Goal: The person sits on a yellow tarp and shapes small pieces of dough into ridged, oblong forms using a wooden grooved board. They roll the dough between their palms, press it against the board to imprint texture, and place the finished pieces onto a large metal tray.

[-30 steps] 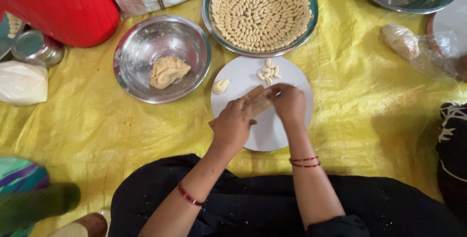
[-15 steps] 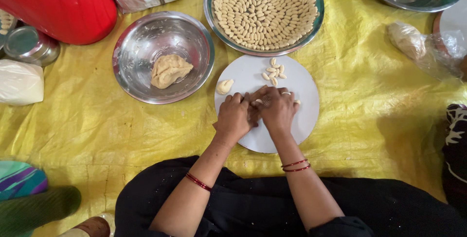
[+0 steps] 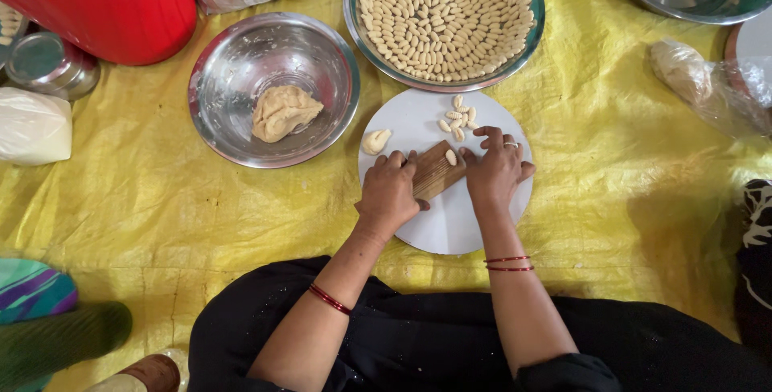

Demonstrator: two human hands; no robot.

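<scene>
Yellow plastic sheeting covers the floor and carries everything in the head view. At the upper left stands a big red container, and beside it lies a white bag with a small steel pot just above it. At the top centre sits a wide steel tray packed with rows of small ridged dough shells. To its left, a steel bowl holds a lump of tan dough. Just below the tray lies a round white plate, touching the tray's near rim or very close to it. At the right edge rests a clear plastic bag with something pale inside.

On the plate, a small ridged wooden board lies tilted between both hands. The left hand grips the board's near-left end, fingers curled over its edge. The right hand rests at the board's right end, its fingers spread apart and lying flat on the plate, a ring on one. One small piece of dough sits on the board's upper right corner, just beside the right thumb and not under any finger. A few finished shells lie loose on the plate above the hands, and a small dough pinch lies at its left edge.
</scene>
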